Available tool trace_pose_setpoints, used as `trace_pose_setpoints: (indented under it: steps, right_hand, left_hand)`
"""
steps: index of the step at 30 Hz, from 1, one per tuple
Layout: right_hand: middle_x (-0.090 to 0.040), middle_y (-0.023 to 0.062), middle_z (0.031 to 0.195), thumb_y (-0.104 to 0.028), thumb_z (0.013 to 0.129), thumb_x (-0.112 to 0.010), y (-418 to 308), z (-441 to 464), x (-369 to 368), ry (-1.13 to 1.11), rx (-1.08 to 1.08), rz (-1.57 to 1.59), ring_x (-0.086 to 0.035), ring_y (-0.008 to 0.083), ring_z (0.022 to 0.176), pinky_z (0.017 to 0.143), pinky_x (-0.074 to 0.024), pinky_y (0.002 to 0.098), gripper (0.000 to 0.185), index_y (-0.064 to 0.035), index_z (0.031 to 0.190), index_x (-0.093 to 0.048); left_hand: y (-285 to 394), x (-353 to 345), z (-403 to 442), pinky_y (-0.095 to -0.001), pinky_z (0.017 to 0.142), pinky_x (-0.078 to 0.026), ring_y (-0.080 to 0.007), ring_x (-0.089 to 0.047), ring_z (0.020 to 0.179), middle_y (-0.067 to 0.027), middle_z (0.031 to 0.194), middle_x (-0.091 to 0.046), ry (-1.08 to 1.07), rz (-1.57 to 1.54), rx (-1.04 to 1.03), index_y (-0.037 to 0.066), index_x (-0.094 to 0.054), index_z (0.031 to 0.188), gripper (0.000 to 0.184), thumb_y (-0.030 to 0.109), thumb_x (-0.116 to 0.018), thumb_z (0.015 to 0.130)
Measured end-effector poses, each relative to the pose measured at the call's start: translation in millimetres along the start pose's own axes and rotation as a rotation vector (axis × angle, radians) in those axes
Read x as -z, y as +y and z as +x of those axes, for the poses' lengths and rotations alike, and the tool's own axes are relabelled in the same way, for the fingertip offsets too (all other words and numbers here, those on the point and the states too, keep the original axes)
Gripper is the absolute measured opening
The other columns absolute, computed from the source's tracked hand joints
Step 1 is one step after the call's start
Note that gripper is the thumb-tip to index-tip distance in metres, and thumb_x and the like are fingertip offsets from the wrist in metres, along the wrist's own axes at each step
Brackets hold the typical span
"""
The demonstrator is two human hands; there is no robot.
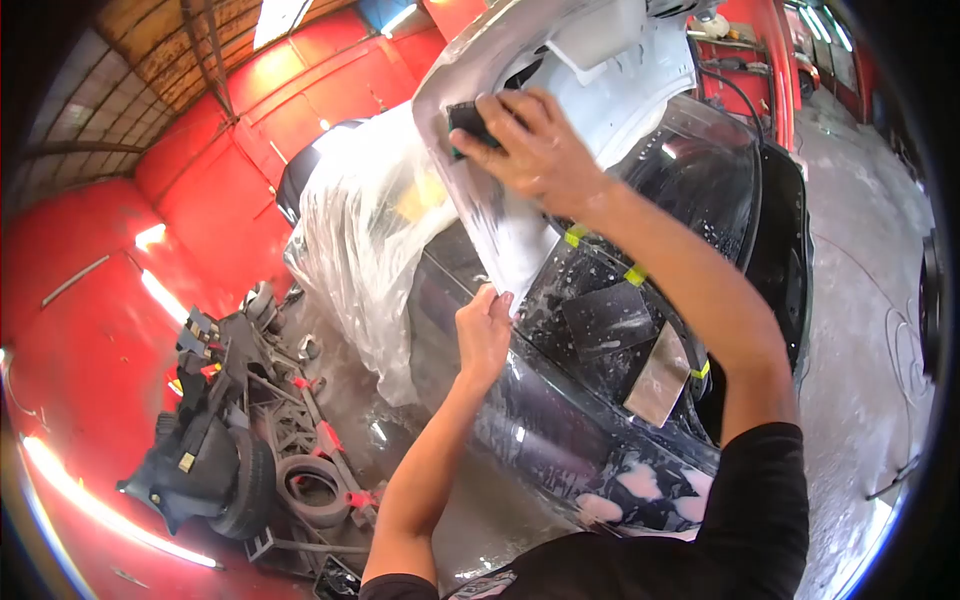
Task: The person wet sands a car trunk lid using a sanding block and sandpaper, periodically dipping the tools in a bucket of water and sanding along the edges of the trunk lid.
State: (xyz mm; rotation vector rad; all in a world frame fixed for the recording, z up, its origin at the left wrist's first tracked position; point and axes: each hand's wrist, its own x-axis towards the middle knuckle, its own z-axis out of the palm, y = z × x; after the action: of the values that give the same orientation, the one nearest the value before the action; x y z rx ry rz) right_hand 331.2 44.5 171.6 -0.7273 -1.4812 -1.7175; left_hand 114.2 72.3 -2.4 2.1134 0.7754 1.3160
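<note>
My right hand [540, 150] is closed around a black sanding block [466, 128], pressed to the edge of a raised white-grey car lid [487, 215]. Dark scuffs mark the lid's surface below the block. At the lid's lower corner, my left hand [485, 335] pinches the edge between thumb and fingers. Beneath it is the dark car body [560, 410], wet and spattered with white residue. A dark sheet [608, 320] and a brown sheet [660, 378], which look like sandpaper, lie on the body beside strips of yellow-green tape [636, 275].
Clear plastic sheeting [350, 240] drapes over the car on the left. Old tires [312, 490] and dark car parts [195, 460] are piled by the red wall [80, 310]. To the right is wet concrete floor [865, 270] with a thin hose or cable [893, 350].
</note>
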Motion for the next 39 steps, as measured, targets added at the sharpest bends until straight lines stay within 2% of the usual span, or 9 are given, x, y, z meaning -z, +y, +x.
trace_pose_setpoints:
  steps: [5, 12, 16, 19, 21, 25, 29, 35, 39]
  right_hand:
    - [-0.059, 0.0125, 0.119, -0.019, 0.086, -0.067, -1, 9, -1, 0.095, -0.158, -0.105, -0.056, 0.0309, 0.111, 0.094, -0.0477, 0.0473, 0.039, -0.0143, 0.124, -0.075]
    - [-0.057, 0.0158, 0.117, -0.017, 0.084, -0.068, 26, 26, 26, -0.012, 0.015, -0.047, -0.055, 0.0355, 0.113, 0.093, -0.0483, 0.0497, 0.043, -0.014, 0.126, -0.074]
    - [-0.058, 0.0158, 0.122, -0.016, 0.085, -0.068, -39, 8, -11, -0.041, -0.171, -0.078, -0.056, 0.0339, 0.118, 0.093, -0.0491, 0.048, 0.045, -0.0152, 0.13, -0.073]
    - [-0.059, 0.0146, 0.122, -0.016, 0.085, -0.068, -5, 14, 11, -0.115, -0.007, -0.014, -0.056, 0.0333, 0.117, 0.093, -0.0487, 0.0471, 0.043, -0.0161, 0.128, -0.074]
    - [-0.06, 0.0119, 0.123, -0.019, 0.084, -0.068, 25, 24, 25, -0.05, -0.011, -0.08, -0.057, 0.0323, 0.116, 0.095, -0.0476, 0.0475, 0.043, -0.0169, 0.127, -0.075]
    - [-0.06, 0.0122, 0.123, -0.018, 0.085, -0.068, -38, 7, -14, 0.012, -0.213, -0.057, -0.058, 0.033, 0.114, 0.096, -0.0477, 0.0476, 0.041, -0.0187, 0.125, -0.076]
    - [-0.06, 0.0135, 0.126, -0.023, 0.085, -0.07, -5, 10, 10, -0.048, -0.036, -0.014, -0.058, 0.0334, 0.113, 0.096, -0.0488, 0.048, 0.042, -0.0157, 0.126, -0.075]
    - [-0.063, 0.0151, 0.13, -0.012, 0.076, -0.073, -38, -9, -26, 0.142, -0.249, 0.029, -0.063, 0.0329, 0.11, 0.093, -0.0542, 0.0433, 0.048, -0.017, 0.123, -0.081]
    - [-0.061, 0.0136, 0.128, -0.019, 0.085, -0.07, 19, 0, 1, 0.073, -0.016, -0.007, -0.06, 0.0313, 0.114, 0.097, -0.0489, 0.0466, 0.044, -0.0173, 0.128, -0.075]
  left_hand:
    - [-3, -3, -4, -0.0304, 0.068, -0.058, -0.0082, -0.058, 0.072, -0.0039, 0.086, -0.062, -0.008, -0.017, 0.063, -0.007, -0.066, 0.108, 0.014, 0.005, -0.059, 0.106]
    - [-14, -3, -1, -0.0316, 0.068, -0.056, -0.0091, -0.06, 0.073, -0.0052, 0.087, -0.065, -0.012, -0.008, 0.004, -0.005, -0.068, 0.109, 0.012, 0.004, -0.061, 0.106]
    - [-12, 0, -1, -0.0313, 0.066, -0.054, -0.0096, -0.06, 0.069, -0.0049, 0.079, -0.063, -0.005, 0.043, -0.031, -0.004, -0.069, 0.11, 0.012, 0.003, -0.062, 0.105]
    - [-10, -1, 1, -0.0407, 0.061, -0.049, -0.0326, -0.066, 0.06, -0.021, 0.071, -0.064, 0.032, 0.061, -0.058, -0.002, -0.062, 0.094, 0.012, 0.007, -0.067, 0.102]
    - [-8, -5, 1, -0.041, 0.061, -0.049, -0.0337, -0.066, 0.061, -0.022, 0.071, -0.064, 0.028, 0.014, -0.025, -0.001, -0.063, 0.095, 0.012, 0.007, -0.067, 0.102]
    - [-10, -1, 1, -0.0414, 0.06, -0.049, -0.0352, -0.067, 0.061, -0.0232, 0.072, -0.064, 0.043, 0.089, -0.075, -0.002, -0.064, 0.097, 0.011, 0.007, -0.067, 0.101]
    - [-6, 4, 1, -0.0415, 0.061, -0.05, -0.0333, -0.068, 0.062, -0.0232, 0.073, -0.065, -0.006, 0.046, -0.035, -0.003, -0.065, 0.096, 0.01, 0.006, -0.067, 0.101]
    - [-7, 6, 1, -0.0381, 0.062, -0.053, -0.019, -0.067, 0.063, -0.0182, 0.069, -0.063, -0.031, 0.045, -0.01, -0.005, -0.062, 0.094, 0.013, 0.004, -0.065, 0.103]
    - [10, 6, 1, -0.0363, 0.061, -0.054, -0.0146, -0.062, 0.061, -0.0144, 0.067, -0.06, -0.025, -0.004, -0.029, -0.005, -0.054, 0.087, 0.021, 0.004, -0.065, 0.104]
